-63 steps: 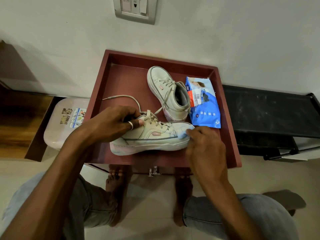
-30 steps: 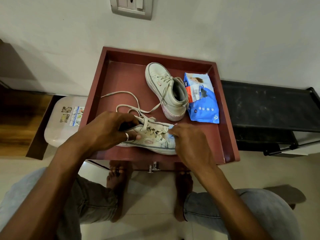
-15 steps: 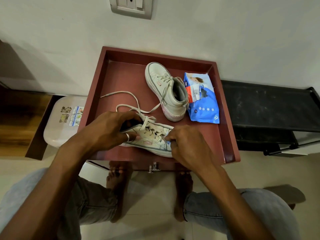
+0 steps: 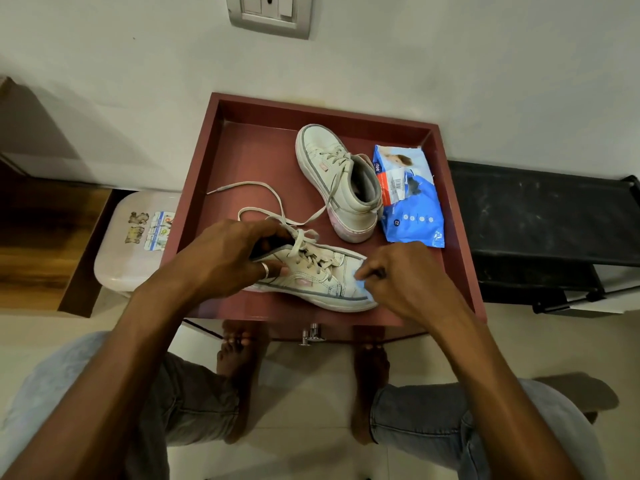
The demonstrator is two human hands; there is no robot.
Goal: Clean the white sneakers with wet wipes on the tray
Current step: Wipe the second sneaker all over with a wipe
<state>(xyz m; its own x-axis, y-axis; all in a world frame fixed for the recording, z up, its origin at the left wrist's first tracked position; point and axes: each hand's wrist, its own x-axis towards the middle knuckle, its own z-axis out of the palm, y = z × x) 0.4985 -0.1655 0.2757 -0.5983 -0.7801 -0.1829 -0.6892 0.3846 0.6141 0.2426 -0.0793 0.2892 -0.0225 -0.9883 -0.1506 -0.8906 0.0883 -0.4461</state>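
Note:
A white sneaker (image 4: 322,278) lies near the front edge of the dark red tray (image 4: 242,161), toe pointing right. My left hand (image 4: 228,258) grips its collar and heel end. My right hand (image 4: 398,275) pinches a pale blue wet wipe (image 4: 362,284) against the toe of that sneaker. The second white sneaker (image 4: 343,181) stands further back in the tray, toe pointing away, its lace trailing left. A blue pack of wet wipes (image 4: 408,195) lies beside it at the tray's right side.
The tray sits on a small table against a white wall with a switch plate (image 4: 270,12). A black shelf (image 4: 540,216) stands to the right, a white lidded bin (image 4: 135,244) to the left. My knees and bare feet are below the tray.
The near sneaker has been turned and shifted so its toe points right and slightly toward me. My right hand with the wipe has moved right along the toe. The view has dropped a little.

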